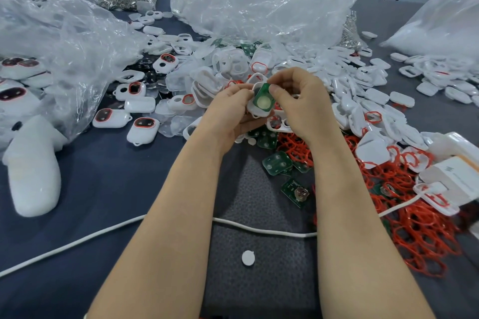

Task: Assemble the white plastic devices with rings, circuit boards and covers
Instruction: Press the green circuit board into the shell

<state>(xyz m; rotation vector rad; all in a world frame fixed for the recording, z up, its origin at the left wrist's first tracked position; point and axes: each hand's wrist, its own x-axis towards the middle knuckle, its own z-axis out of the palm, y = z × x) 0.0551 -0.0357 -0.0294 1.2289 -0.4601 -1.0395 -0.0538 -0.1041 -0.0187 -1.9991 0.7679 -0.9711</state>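
- Your left hand [234, 109] cups the shell [255, 111] open side up, to take the board [263, 100].
- Your right hand [298, 101] pinches the board, tilted for seating.

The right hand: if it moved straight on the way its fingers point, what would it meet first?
Probably the white plastic shell in the left hand: the right hand pinches the green circuit board just over it. Depth is unclear.
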